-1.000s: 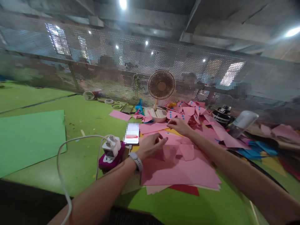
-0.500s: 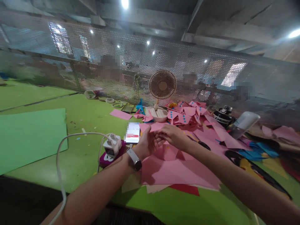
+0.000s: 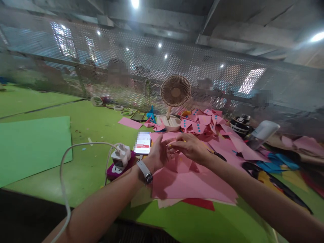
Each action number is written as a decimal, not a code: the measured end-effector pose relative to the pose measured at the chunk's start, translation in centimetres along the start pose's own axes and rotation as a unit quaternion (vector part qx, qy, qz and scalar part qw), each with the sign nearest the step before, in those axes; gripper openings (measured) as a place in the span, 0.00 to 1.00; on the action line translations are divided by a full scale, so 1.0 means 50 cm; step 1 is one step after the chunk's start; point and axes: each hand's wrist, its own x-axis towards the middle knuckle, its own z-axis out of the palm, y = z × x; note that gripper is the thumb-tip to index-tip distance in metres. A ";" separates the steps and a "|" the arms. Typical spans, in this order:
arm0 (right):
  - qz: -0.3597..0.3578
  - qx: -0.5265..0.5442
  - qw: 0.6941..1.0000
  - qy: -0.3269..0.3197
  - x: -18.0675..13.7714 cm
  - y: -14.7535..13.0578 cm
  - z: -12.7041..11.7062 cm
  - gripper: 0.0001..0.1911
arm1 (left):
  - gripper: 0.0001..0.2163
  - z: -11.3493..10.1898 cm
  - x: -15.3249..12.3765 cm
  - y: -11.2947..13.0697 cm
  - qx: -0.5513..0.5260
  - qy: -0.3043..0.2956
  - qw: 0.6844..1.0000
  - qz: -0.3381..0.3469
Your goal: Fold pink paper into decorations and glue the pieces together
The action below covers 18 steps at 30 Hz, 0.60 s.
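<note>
My left hand (image 3: 160,152), with a grey-banded watch (image 3: 144,171) on its wrist, is palm inward, its thumb raised apart from loosely curved fingers. My right hand (image 3: 192,147) meets it from the right, fingertips pinched close to the left fingers. A tiny yellow piece (image 3: 169,145) shows at the right fingertips; its kind is too small to tell. Below both hands lie stacked pink paper sheets (image 3: 194,185), with a folded pink paper piece (image 3: 181,163) standing on them, partly hidden by my right hand. Just left of my left hand is a lit phone (image 3: 143,143).
A small fan (image 3: 175,91) stands behind, beside a heap of folded pink paper pieces (image 3: 202,123). At left are a charger plug (image 3: 120,157) with its white cable (image 3: 63,182) and a green sheet (image 3: 35,148). Black-handled scissors (image 3: 220,155) and a clear bottle (image 3: 264,133) are at right.
My right hand's fingers have lifted and spread slightly, and the tiny yellow piece now shows at their tips. My left hand has hardly moved; its watch face has lit up.
</note>
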 end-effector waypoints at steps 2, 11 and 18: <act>-0.009 -0.028 1.000 -0.006 -0.001 -0.001 -0.001 0.10 | 0.24 -0.002 0.001 -0.001 0.003 -0.008 1.000 -0.008; -0.086 -0.092 0.991 -0.039 -0.005 -0.008 -0.009 0.11 | 0.24 0.004 -0.004 -0.002 0.026 -0.045 0.999 -0.011; 0.057 0.032 0.997 0.037 -0.016 -0.005 0.014 0.07 | 0.20 0.012 -0.010 -0.007 0.099 -0.078 0.992 0.016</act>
